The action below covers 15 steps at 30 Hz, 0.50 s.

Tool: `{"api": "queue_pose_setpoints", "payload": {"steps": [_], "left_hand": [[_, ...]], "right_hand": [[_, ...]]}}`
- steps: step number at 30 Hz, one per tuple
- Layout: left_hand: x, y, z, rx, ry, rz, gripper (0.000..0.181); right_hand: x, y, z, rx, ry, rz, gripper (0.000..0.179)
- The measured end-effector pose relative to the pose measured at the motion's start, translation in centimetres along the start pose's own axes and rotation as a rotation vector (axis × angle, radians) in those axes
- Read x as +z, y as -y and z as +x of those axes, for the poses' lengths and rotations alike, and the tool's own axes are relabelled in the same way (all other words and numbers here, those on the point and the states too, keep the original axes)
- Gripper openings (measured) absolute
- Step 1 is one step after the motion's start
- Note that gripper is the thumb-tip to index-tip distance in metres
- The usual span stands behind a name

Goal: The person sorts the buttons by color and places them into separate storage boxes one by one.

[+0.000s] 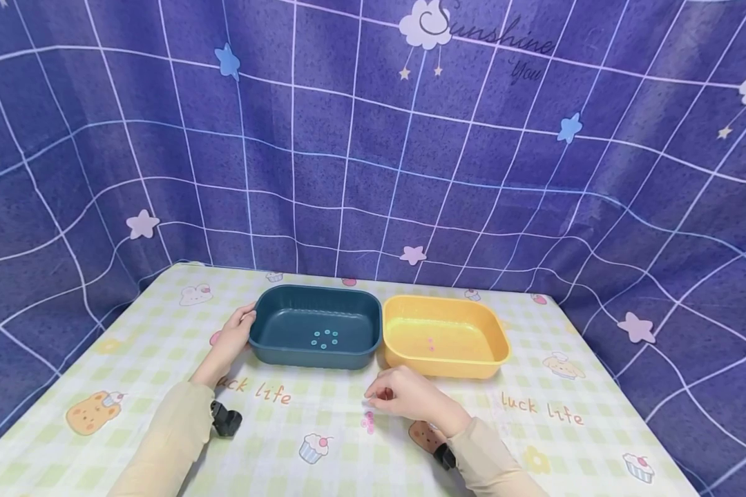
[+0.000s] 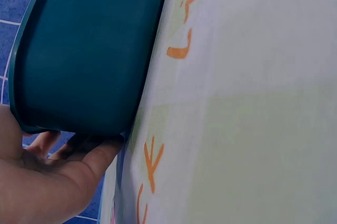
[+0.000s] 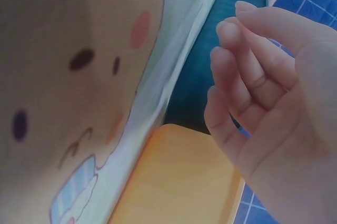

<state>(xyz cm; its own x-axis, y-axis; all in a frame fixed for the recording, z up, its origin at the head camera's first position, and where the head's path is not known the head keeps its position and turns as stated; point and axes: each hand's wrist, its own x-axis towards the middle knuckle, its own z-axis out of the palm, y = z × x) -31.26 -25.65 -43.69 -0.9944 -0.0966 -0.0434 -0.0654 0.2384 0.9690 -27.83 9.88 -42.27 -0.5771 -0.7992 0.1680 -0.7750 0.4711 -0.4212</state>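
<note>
My left hand (image 1: pixel 235 336) rests against the left end of a dark teal bin (image 1: pixel 316 359). In the left wrist view its fingers (image 2: pixel 102 156) touch the bin's outer end wall. Several small light-blue round pieces (image 1: pixel 324 346) lie in that bin. Just in front of the yellow bin (image 1: pixel 466 369) is my right hand (image 1: pixel 410 395), its fingers bent and thumb close to the index fingertip. Whether a small piece sits between them cannot be made out. Below those fingertips several small pink round pieces (image 1: pixel 368 422) lie clustered on the cloth. A few pink pieces (image 1: pixel 432 344) are inside the yellow bin.
Both bins stand side by side, ends nearly touching, toward the back of the table. A checked, printed tablecloth (image 1: pixel 255 449) covers the table. Behind it hangs a blue gridded curtain (image 1: pixel 348 172). A black wrist strap (image 1: pixel 226 418) is on the left sleeve.
</note>
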Motion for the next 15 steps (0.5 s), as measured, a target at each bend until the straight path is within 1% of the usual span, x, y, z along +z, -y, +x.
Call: {"api": "queue_pose_setpoints", "payload": {"steps": [6,10,13,15], "left_hand": [[0.03,0.04,0.16,-0.002,0.009,0.0,0.054],[0.03,0.03,0.21,0.002,0.017,-0.006,0.054],[0.02,0.02,0.17,0.0,0.012,-0.001,0.055],[0.03,0.03,0.14,-0.005,0.007,0.006,0.054]], "right_hand": [[0.03,-0.1,-0.14,0.006,0.019,0.0,0.011],[-0.01,-0.14,-0.21,0.005,0.021,-0.025,0.009],[-0.05,-0.2,-0.26,0.028,0.029,-0.047,0.009],[-0.09,-0.23,-0.29,0.063,0.042,-0.05,0.008]]}}
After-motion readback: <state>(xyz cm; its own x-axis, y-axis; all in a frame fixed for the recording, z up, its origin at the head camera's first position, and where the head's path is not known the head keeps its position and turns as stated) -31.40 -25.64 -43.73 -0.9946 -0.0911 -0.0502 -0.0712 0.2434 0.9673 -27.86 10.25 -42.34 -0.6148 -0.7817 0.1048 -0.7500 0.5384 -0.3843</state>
